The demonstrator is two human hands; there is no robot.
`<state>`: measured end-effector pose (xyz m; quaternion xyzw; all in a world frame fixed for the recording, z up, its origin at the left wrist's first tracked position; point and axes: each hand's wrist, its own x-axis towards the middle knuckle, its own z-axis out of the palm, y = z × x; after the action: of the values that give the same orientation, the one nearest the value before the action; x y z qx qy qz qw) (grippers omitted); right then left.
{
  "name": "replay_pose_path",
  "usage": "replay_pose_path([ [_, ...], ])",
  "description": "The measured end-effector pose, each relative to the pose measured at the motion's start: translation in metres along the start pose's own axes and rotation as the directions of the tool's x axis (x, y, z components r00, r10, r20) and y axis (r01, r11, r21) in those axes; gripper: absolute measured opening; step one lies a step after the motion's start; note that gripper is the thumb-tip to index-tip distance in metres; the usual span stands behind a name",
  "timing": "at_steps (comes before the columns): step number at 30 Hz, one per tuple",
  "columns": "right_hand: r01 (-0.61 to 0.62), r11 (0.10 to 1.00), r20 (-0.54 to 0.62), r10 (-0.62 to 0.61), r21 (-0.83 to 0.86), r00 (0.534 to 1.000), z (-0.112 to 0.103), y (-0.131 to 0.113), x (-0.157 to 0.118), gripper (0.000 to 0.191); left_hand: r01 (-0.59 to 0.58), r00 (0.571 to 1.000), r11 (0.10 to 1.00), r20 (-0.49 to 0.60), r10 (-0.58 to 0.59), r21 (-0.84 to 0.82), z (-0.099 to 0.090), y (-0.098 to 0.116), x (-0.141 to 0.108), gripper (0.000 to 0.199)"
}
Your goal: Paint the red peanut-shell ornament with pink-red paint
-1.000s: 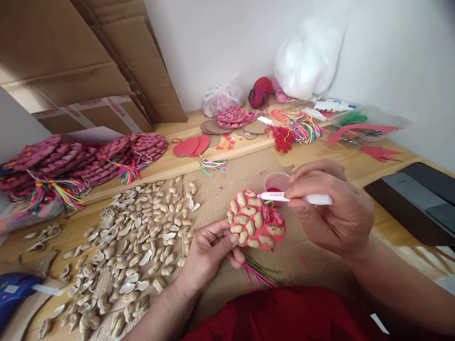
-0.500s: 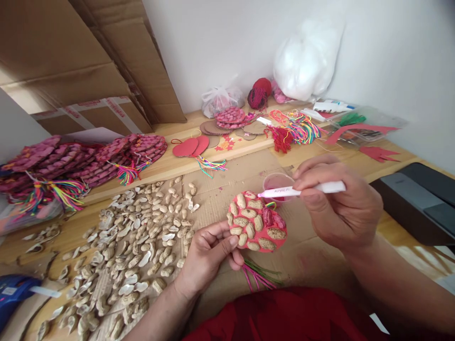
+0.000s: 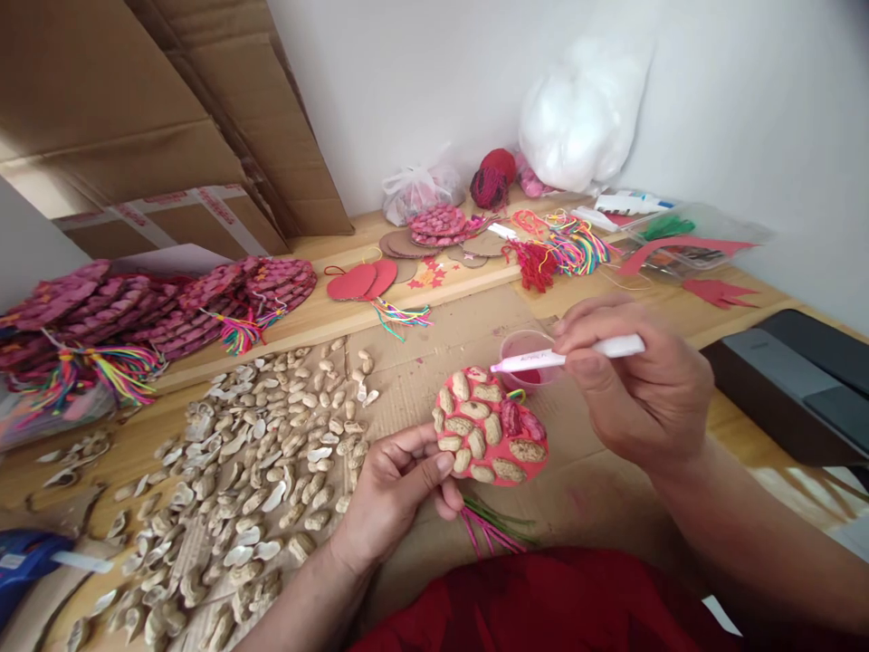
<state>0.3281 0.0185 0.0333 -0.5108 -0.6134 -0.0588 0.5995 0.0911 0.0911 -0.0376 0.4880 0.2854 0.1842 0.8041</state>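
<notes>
Head view: grips the red disc (image 3: 498, 457) by its lower left edge in the left hand (image 3: 397, 484), thumb on the front, fingers curled behind; holds the white marker (image 3: 536, 359) in the closed fingers of the right hand (image 3: 642, 389), tip directed leftward at the disc's top edge; too fine to tell there whether touching or just short of a peanut.

Keeps the disc above the cardboard sheet (image 3: 434, 349), close in front of the red clothing (image 3: 543, 602); bears whole peanuts across the disc's face, mostly plain tan, with dark red ones toward the upper right; shows a yellow-green loop (image 3: 517, 395) at the upper right rim and green and pink strands (image 3: 495, 528) below the disc; sets a clear cup (image 3: 509, 344) with red contents behind the marker.

Spreads loose peanuts and shells (image 3: 272, 453) left of the disc, over cardboard and wood; has a blue tool (image 3: 23, 566) with a white stick at the lower left; heaps pink tasselled pieces (image 3: 149, 303) farther up; lines the rear with two plain red discs (image 3: 363, 279), a yarn ball (image 3: 492, 181), multicoloured strings (image 3: 580, 244) and a bag of white stuffing (image 3: 577, 122); places a dark case (image 3: 787, 389) at far right.
</notes>
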Motion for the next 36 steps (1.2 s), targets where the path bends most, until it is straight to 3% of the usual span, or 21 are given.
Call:
replay_pose_path([
  [3, -0.004, 1.0, -0.041, 0.004, 0.01, 0.999, 0.0, 0.0, 0.001, 0.007, 0.004, 1.0, 1.0, 0.001, -0.004, 0.008, 0.001, 0.001, 0.0, 0.033],
  [8, 0.005, 1.0, 0.024, -0.005, -0.013, 1.0, 0.0, -0.002, 0.0, 0.007, 0.021, 1.0, 0.999, 0.001, -0.021, 0.033, 0.002, 0.005, -0.001, 0.034],
  [12, -0.006, 1.0, -0.041, 0.006, -0.003, 0.999, 0.0, -0.001, 0.0, 0.006, 0.013, 1.0, 0.999, 0.002, -0.013, 0.05, 0.002, 0.005, 0.0, 0.035],
  [17, -0.028, 0.996, -0.011, 0.029, 0.083, 1.0, -0.001, 0.0, 0.001, 0.007, -0.005, 1.0, 0.998, 0.013, 0.005, 0.065, 0.002, 0.003, -0.001, 0.031],
  [22, -0.04, 0.996, -0.072, 0.046, 0.08, 0.996, -0.002, 0.003, 0.002, 0.008, -0.01, 1.0, 0.996, 0.013, 0.008, 0.091, 0.001, 0.002, -0.002, 0.026],
  [27, -0.112, 0.987, -0.037, 0.117, 0.114, 0.992, -0.002, 0.009, 0.0, 0.011, -0.001, 1.0, 0.991, 0.012, -0.001, 0.132, 0.0, 0.003, -0.002, 0.036],
  [31, -0.125, 0.981, -0.095, 0.14, 0.148, 0.986, -0.002, 0.013, -0.001, 0.009, 0.001, 1.0, 0.99, 0.021, -0.004, 0.138, 0.0, 0.002, -0.001, 0.039],
  [36, -0.145, 0.972, -0.032, 0.154, 0.186, 0.988, -0.001, 0.014, -0.001, 0.012, 0.002, 1.0, 0.99, 0.017, -0.004, 0.138, 0.0, 0.002, -0.001, 0.042],
])
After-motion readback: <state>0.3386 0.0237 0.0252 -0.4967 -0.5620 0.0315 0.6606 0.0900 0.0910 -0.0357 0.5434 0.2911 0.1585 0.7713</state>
